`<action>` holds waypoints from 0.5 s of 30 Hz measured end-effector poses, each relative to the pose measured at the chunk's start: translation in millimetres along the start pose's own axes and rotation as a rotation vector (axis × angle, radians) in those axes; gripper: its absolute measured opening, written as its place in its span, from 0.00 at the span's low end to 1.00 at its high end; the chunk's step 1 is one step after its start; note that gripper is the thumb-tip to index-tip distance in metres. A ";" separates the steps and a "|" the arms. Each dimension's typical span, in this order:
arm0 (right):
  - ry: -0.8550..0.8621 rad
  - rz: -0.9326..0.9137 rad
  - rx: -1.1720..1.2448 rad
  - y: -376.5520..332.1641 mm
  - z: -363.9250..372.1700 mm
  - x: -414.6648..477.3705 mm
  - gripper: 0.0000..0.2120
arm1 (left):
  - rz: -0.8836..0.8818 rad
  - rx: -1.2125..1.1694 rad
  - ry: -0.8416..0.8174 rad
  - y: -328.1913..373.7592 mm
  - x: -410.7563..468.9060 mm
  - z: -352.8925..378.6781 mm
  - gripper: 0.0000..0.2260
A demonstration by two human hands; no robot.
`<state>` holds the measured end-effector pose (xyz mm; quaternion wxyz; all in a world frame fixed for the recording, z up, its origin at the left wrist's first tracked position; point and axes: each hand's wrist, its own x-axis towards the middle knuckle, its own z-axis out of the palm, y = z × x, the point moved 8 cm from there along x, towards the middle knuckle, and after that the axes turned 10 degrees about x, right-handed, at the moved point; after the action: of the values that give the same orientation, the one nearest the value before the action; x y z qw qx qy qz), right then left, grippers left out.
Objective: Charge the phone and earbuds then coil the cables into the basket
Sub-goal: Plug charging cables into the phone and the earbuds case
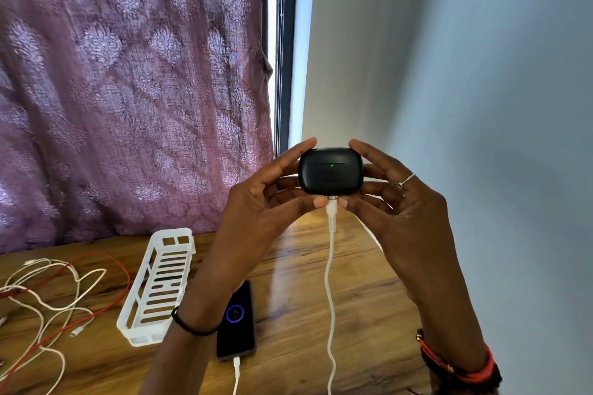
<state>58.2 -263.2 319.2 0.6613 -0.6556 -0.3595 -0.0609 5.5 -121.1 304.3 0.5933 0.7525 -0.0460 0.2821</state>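
Both hands hold a black earbuds case (330,171) up above the wooden table (369,298); a small green light glows on its front. My left hand (272,192) grips its left side and my right hand (394,196) its right side. A white cable (330,282) is plugged into the case's underside and hangs down to the table. A black phone (237,321) lies flat on the table with a purple charging ring on its screen and a white cable (236,372) plugged into its near end. A white slotted basket (160,282) lies left of the phone.
Loose white and red cables (54,295) lie tangled on the table's left part. A purple patterned curtain (128,90) hangs behind the table, with a dark window frame (285,42) beside it. A pale wall (465,74) stands to the right.
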 end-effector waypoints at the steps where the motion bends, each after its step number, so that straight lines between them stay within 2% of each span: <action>1: 0.000 -0.004 0.000 -0.7 -0.2 0.5 0.27 | 0.002 0.004 0.002 0.9 0.1 0.0 0.28; 15: 0.016 -0.011 -0.021 -1.2 -6.3 4.4 0.27 | 0.006 0.039 -0.007 4.8 3.8 4.0 0.28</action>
<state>63.2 -267.4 323.4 0.6569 -0.6600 -0.3571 -0.0732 8.2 -125.2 309.7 0.5776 0.7647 -0.0451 0.2820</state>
